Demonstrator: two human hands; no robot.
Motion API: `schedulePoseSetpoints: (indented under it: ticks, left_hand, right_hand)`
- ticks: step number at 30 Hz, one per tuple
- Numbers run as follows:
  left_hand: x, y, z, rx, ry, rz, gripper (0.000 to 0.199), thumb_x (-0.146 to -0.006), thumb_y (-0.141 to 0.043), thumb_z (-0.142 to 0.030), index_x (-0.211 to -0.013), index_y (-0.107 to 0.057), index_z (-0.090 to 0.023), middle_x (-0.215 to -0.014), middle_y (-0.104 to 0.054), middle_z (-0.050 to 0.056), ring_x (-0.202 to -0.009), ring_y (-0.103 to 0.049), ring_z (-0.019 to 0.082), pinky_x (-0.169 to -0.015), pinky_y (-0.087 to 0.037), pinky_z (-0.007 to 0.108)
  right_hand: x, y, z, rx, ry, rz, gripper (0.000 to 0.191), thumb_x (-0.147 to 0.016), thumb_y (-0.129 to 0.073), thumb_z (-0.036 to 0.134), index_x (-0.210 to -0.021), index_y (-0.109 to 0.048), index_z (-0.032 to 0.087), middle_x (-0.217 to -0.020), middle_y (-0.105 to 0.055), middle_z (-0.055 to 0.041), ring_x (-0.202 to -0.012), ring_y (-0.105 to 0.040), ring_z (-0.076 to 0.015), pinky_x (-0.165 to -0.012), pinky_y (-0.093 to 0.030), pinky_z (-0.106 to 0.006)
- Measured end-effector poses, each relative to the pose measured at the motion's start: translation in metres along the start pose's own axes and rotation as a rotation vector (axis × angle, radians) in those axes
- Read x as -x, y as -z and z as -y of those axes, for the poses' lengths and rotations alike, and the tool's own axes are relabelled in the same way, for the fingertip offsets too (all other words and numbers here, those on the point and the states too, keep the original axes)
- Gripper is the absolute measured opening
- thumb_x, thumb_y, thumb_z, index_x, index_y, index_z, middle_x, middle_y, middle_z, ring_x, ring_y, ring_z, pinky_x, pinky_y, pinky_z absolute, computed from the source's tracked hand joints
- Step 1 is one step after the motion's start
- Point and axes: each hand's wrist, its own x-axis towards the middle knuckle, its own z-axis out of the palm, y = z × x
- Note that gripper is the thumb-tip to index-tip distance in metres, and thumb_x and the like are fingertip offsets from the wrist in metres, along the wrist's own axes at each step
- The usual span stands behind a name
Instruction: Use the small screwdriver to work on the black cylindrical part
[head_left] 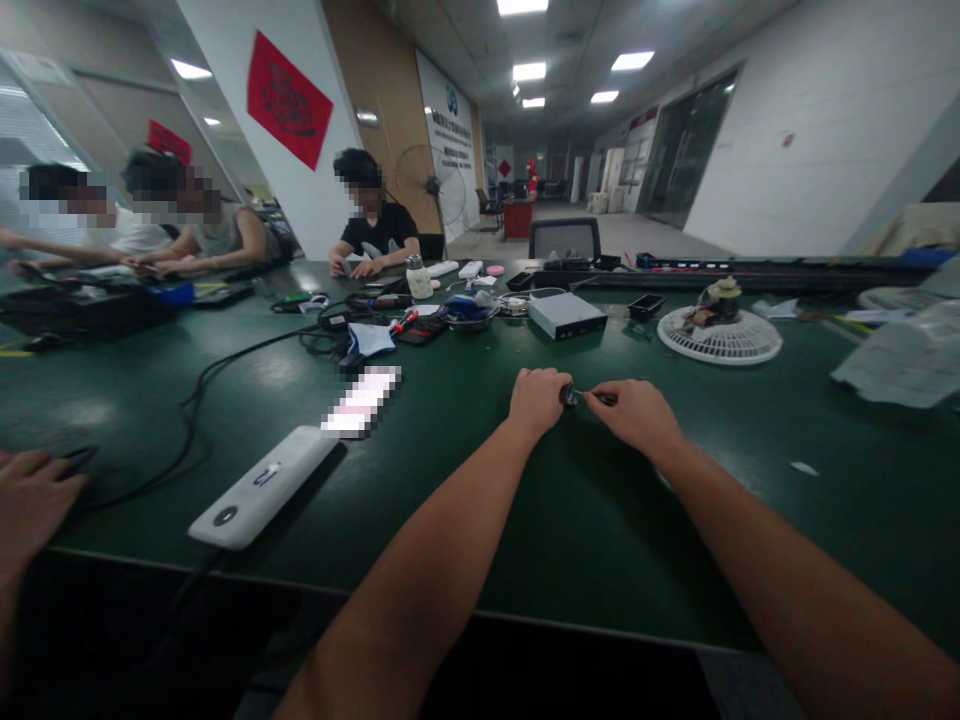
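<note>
My left hand (537, 400) is closed around a small dark, shiny part (570, 396) just above the green table, in the middle of the view. Facing it, my right hand (631, 412) pinches a thin metal tool (606, 398), whose slim tip reaches the small part. Fingers cover most of both items, so their exact kinds stay hidden. Beyond my hands lies a grey box-shaped drive (568, 315). A white round fan grille with a motor on it (720, 335) rests to the far right.
A white power bank (262, 490) and a lit phone (364, 400) lie at left on the green table (450, 560). Another person's hand (37, 500) is at the left edge. Black cables (196, 400), a bowl (471, 318) and plastic bags (904, 355) lie around. Several people sit opposite.
</note>
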Motion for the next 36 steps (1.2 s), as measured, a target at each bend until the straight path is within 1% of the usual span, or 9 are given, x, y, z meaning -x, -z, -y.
schedulePoseSetpoints:
  ticks: [4,8,13,16,19,21,25,28,36]
  left_hand:
    - [0.001,0.002,0.002,0.005,0.019,-0.01,0.018,-0.092,-0.049,-0.02,-0.091,-0.067,-0.024,-0.096,-0.068,0.005,-0.093,-0.062,0.022,-0.085,-0.037,0.036]
    - [0.002,0.003,0.0,0.016,0.016,-0.016,0.019,-0.09,-0.05,-0.017,-0.092,-0.067,-0.025,-0.097,-0.068,0.004,-0.095,-0.062,0.022,-0.086,-0.037,0.037]
    - [0.002,0.002,-0.005,0.03,0.05,-0.034,0.016,-0.09,-0.052,-0.018,-0.094,-0.066,-0.024,-0.099,-0.07,0.004,-0.097,-0.063,0.023,-0.088,-0.038,0.037]
    - [0.001,0.001,-0.003,0.04,0.102,-0.047,0.016,-0.091,-0.053,-0.019,-0.101,-0.064,-0.024,-0.099,-0.071,0.004,-0.097,-0.064,0.022,-0.089,-0.039,0.036]
    - [0.0,0.0,0.0,0.044,0.161,-0.07,0.024,-0.093,-0.051,-0.022,-0.117,-0.057,-0.023,-0.102,-0.072,0.005,-0.097,-0.065,0.022,-0.09,-0.039,0.036]
    - [-0.001,-0.001,0.001,0.043,0.177,-0.069,0.024,-0.094,-0.051,-0.025,-0.118,-0.056,-0.023,-0.103,-0.072,0.005,-0.098,-0.066,0.022,-0.09,-0.039,0.036]
    - [-0.001,-0.004,0.002,0.028,0.152,-0.018,0.016,-0.093,-0.055,-0.033,-0.104,-0.063,-0.024,-0.095,-0.073,0.004,-0.094,-0.067,0.022,-0.088,-0.04,0.036]
    - [-0.001,-0.006,0.0,0.018,0.102,0.029,0.017,-0.091,-0.058,-0.037,-0.096,-0.065,-0.023,-0.092,-0.074,0.004,-0.092,-0.067,0.023,-0.088,-0.041,0.037]
    - [-0.001,-0.007,-0.002,0.013,0.015,0.08,0.019,-0.091,-0.055,-0.038,-0.098,-0.065,-0.023,-0.092,-0.073,0.005,-0.092,-0.067,0.024,-0.09,-0.041,0.038]
  right_hand:
    - [0.0,0.001,0.002,-0.044,0.065,0.076,0.032,-0.091,-0.054,0.042,-0.095,-0.082,0.027,-0.082,-0.079,-0.0017,-0.07,-0.069,-0.0184,-0.064,-0.047,-0.026]
    - [-0.002,0.001,-0.001,0.003,-0.018,0.072,0.034,-0.089,-0.056,0.047,-0.089,-0.082,0.025,-0.076,-0.078,-0.005,-0.067,-0.069,-0.0209,-0.057,-0.044,-0.028]
    - [-0.001,0.0,0.0,0.083,-0.128,0.005,0.039,-0.09,-0.054,0.053,-0.089,-0.079,0.023,-0.085,-0.077,-0.0105,-0.078,-0.071,-0.0264,-0.064,-0.048,-0.033]
    - [0.0,-0.005,0.0,0.1,-0.165,0.034,0.036,-0.094,-0.054,0.05,-0.089,-0.074,0.019,-0.083,-0.074,-0.0081,-0.077,-0.069,-0.0215,-0.071,-0.052,-0.034]
    - [-0.001,-0.008,-0.003,0.096,-0.195,0.066,0.03,-0.097,-0.055,0.043,-0.099,-0.068,0.016,-0.091,-0.071,-0.0048,-0.079,-0.067,-0.0168,-0.076,-0.054,-0.036]
    - [-0.003,-0.009,-0.005,0.082,-0.207,0.072,0.026,-0.098,-0.056,0.039,-0.103,-0.067,0.016,-0.096,-0.07,-0.0049,-0.082,-0.067,-0.0167,-0.077,-0.055,-0.036]
    - [-0.007,-0.009,-0.009,0.031,-0.203,0.071,0.026,-0.098,-0.056,0.038,-0.11,-0.065,0.017,-0.103,-0.069,-0.006,-0.086,-0.067,-0.018,-0.078,-0.056,-0.037]
    - [-0.009,-0.011,-0.01,-0.019,-0.167,0.094,0.027,-0.098,-0.057,0.035,-0.117,-0.063,0.017,-0.11,-0.067,-0.0074,-0.092,-0.067,-0.0193,-0.081,-0.056,-0.039]
    - [-0.008,-0.017,-0.011,-0.067,-0.09,0.236,0.027,-0.096,-0.059,0.038,-0.112,-0.065,0.017,-0.107,-0.068,-0.0066,-0.09,-0.067,-0.0192,-0.079,-0.056,-0.038]
